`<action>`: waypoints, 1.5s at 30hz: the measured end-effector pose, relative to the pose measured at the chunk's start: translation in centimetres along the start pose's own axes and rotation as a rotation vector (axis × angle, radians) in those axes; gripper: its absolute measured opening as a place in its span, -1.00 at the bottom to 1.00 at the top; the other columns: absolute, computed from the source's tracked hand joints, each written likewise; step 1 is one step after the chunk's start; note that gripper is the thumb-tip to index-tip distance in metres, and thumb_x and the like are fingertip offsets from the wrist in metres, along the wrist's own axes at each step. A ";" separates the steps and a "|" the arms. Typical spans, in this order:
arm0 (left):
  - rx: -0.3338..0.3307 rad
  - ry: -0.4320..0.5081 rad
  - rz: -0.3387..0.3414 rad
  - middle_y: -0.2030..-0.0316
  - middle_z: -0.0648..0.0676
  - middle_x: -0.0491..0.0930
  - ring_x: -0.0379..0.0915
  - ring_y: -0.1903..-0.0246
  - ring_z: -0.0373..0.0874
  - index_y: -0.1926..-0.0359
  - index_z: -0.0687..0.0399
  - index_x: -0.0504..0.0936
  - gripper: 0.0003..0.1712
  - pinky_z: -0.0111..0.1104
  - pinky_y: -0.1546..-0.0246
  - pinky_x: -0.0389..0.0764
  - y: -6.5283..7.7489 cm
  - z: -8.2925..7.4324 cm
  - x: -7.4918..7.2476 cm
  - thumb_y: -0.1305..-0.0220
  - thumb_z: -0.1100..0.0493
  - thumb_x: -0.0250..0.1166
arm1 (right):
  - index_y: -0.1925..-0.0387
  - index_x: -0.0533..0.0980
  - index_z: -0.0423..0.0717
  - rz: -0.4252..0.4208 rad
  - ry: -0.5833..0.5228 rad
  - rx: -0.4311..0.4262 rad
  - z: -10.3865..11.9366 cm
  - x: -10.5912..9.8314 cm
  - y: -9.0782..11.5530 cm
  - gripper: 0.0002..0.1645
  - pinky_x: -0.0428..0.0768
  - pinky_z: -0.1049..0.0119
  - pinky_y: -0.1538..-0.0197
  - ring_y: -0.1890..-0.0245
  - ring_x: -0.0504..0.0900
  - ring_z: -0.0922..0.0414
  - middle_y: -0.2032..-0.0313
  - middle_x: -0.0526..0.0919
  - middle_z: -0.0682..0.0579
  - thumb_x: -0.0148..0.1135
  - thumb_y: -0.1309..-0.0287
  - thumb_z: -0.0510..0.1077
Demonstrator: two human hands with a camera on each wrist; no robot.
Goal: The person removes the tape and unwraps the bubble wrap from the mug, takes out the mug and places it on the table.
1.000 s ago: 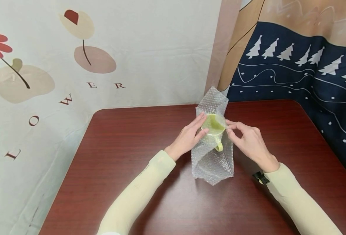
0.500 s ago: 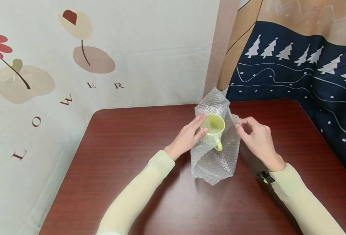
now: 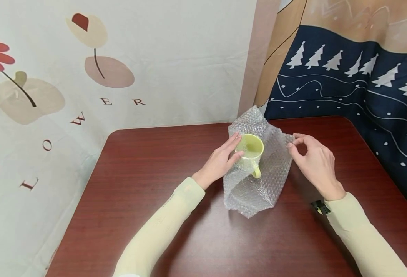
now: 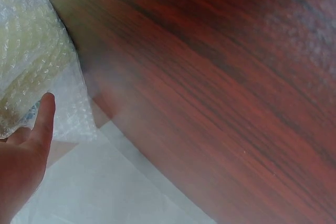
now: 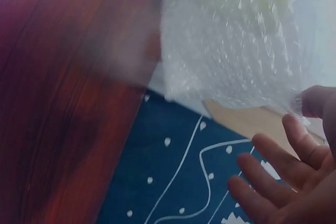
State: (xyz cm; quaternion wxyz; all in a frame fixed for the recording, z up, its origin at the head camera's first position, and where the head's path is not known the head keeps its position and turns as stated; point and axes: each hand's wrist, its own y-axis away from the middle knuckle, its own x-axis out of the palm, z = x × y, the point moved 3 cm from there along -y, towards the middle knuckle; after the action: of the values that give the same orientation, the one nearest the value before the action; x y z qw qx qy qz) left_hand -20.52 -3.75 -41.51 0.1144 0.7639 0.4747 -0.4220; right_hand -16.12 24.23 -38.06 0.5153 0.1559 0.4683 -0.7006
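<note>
1. A yellow-green mug (image 3: 255, 157) is standing on bubble wrap (image 3: 275, 157), its handle pointing toward the person.
2. The left hand (image 3: 220, 158), fingers nearly straight, is resting on wrap covering the mug's left side.
3. The right hand (image 3: 314, 163) is pinching the wrap's right corner, its other fingers spreading loosely.
4. A reddish-brown table (image 3: 137, 200) is supporting everything.

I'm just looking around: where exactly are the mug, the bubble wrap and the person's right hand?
Mug (image 3: 255, 144): head view, on its inner wall.
Bubble wrap (image 3: 274, 167): head view, on the spread part right of the mug.
Right hand (image 3: 316, 165): head view, on its back.
</note>
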 end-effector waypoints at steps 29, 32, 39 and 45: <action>-0.020 0.009 -0.007 -0.62 0.09 0.05 0.06 -0.55 0.00 -0.62 0.07 0.16 -0.28 -0.19 -0.50 0.16 0.1 0.0 0.1 -0.62 -0.07 0.11 | 0.41 0.55 -0.23 0.221 0.286 -0.005 -4.9 -0.6 0.8 -0.77 0.55 -0.22 0.44 0.41 0.55 -0.25 0.36 0.63 -0.27 0.45 -0.12 -0.17; -0.013 0.006 -0.010 -0.61 0.09 0.06 0.07 -0.54 -0.01 -0.61 0.08 0.17 -0.28 -0.21 -0.50 0.17 0.0 0.1 0.1 -0.62 -0.06 0.11 | 0.48 0.51 -0.16 0.235 0.293 -0.001 -5.3 -0.6 0.8 -0.76 0.47 -0.10 0.55 0.52 0.48 -0.14 0.56 0.51 -0.09 0.44 -0.12 -0.17; -0.012 0.004 -0.011 -0.62 0.04 0.05 0.09 -0.54 0.00 -0.61 0.09 0.18 -0.28 -0.21 -0.50 0.18 0.1 0.1 0.2 -0.61 -0.06 0.12 | 0.32 0.54 -0.34 0.341 0.311 0.072 -6.1 -0.4 0.8 -0.68 0.49 -0.14 0.53 0.54 0.50 -0.15 0.51 0.55 -0.20 0.38 -0.17 -0.11; -0.003 0.009 -0.010 -0.61 0.13 0.07 0.08 -0.54 0.01 -0.61 0.12 0.17 -0.28 -0.20 -0.50 0.17 0.1 0.0 0.1 -0.62 -0.04 0.11 | -0.18 0.42 -0.51 0.306 0.297 0.077 -4.6 -0.7 0.0 -0.29 0.52 -0.46 0.11 0.02 0.52 -0.48 -0.09 0.51 -0.55 0.38 -0.18 -0.06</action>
State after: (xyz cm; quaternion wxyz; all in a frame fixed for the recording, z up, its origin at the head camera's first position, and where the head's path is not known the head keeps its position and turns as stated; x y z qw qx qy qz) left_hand -20.47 -3.74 -41.63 0.1112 0.7631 0.4799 -0.4184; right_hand -17.04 28.40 -39.99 0.5346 0.3463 0.4831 -0.6007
